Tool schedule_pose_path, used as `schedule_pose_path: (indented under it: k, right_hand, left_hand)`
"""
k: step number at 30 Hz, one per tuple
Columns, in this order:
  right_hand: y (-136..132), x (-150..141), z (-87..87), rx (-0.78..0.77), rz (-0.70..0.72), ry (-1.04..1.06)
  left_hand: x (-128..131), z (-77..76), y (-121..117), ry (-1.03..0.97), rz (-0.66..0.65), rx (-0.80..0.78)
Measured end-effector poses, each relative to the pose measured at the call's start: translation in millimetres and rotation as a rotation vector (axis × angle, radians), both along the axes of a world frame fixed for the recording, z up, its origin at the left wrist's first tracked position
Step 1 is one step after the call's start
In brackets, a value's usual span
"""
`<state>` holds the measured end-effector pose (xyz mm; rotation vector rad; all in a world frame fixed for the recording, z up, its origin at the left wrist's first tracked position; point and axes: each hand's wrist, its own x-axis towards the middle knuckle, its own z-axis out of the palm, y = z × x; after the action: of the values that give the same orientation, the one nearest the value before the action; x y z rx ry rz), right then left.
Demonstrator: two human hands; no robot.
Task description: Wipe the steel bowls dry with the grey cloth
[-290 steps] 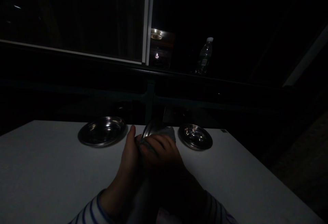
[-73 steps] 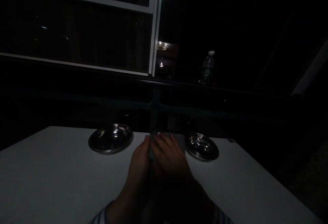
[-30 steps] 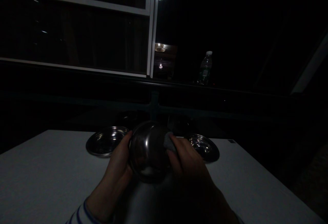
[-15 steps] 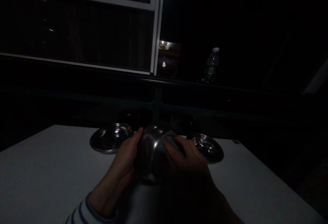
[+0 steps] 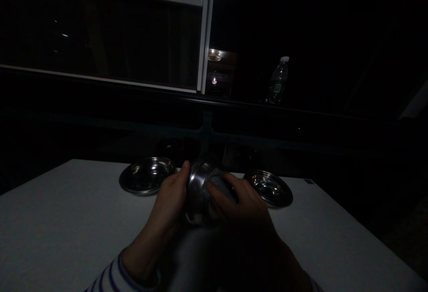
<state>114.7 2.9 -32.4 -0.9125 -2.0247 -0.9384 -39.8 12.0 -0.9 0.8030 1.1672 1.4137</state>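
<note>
A shiny metal bowl [image 5: 197, 194] is held up above the near middle of the table, its rounded outside facing me. My left hand [image 5: 172, 194] grips its left side, thumb up along the edge. In my right hand [image 5: 242, 203] is a greyish cloth [image 5: 219, 183], pressed against the bowl's outer surface on the right. The fingers are bent over the cloth, and the palm side is hidden. Dim light leaves the lower part of the bowl and the right forearm hard to make out.
On the white table [image 5: 83, 229] one shallow metal dish [image 5: 147, 176] lies at the back left and another metal dish [image 5: 270, 189] at the back right. Beyond stands a plastic bottle [image 5: 278, 82] on a dark ledge, right of a window frame [image 5: 204, 33].
The bowl has turned and tilted in my hands, showing less of its round outside. My right hand has shifted slightly left with the cloth over the bowl's surface.
</note>
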Motion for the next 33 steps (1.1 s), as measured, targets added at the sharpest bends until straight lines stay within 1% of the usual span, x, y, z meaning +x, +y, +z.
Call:
schedule_pose_path:
  k: [2,4,7,10,12,15,18,21,23,25,29,33]
  right_hand:
    - [-3,-7,-2.7,-0.005,0.036,-0.014]
    - [-6,-12,-2.8,0.000,0.058,0.005]
    - [-5,-10,2.3,0.015,0.039,0.025]
    - [-3,-4,7.2,-0.008,0.004,0.052]
    - [-3,-4,6.9,-0.030,0.006,0.073]
    - [-5,-8,3.2,-0.032,0.054,0.046]
    - [-5,-4,3.5,-0.042,0.077,0.018]
    - [-1,7,8.8,-0.118,0.001,0.073]
    - [-1,11,10.8,-0.152,-0.027,0.074]
    - [-5,8,10.5,-0.140,0.009,0.030]
    - [-13,0,11.4,-0.091,0.097,0.011]
    - [-15,4,18.5,-0.072,0.028,0.104]
  left_hand:
    - [-2,-1.7,2,0.036,0.064,0.025]
    - [-4,-3.7,3,0.031,0.075,0.051]
    - [-2,-6.2,5,-0.006,0.049,0.072]
    - [0,-7.4,4,-0.003,0.040,0.061]
    - [2,-7.0,4,-0.005,0.034,0.046]
    - [2,-5.9,4,-0.028,0.034,0.038]
    - [2,-5.7,4,0.002,0.030,0.044]
    - [4,-7.2,3,0.060,-0.013,0.047]
    - [6,-8.5,2,0.075,-0.026,0.045]
    - [7,-8.9,2,0.063,-0.019,0.043]
    - [9,-2.9,1,0.064,0.022,0.092]
    - [11,9.0,0,0.197,-0.017,0.136]
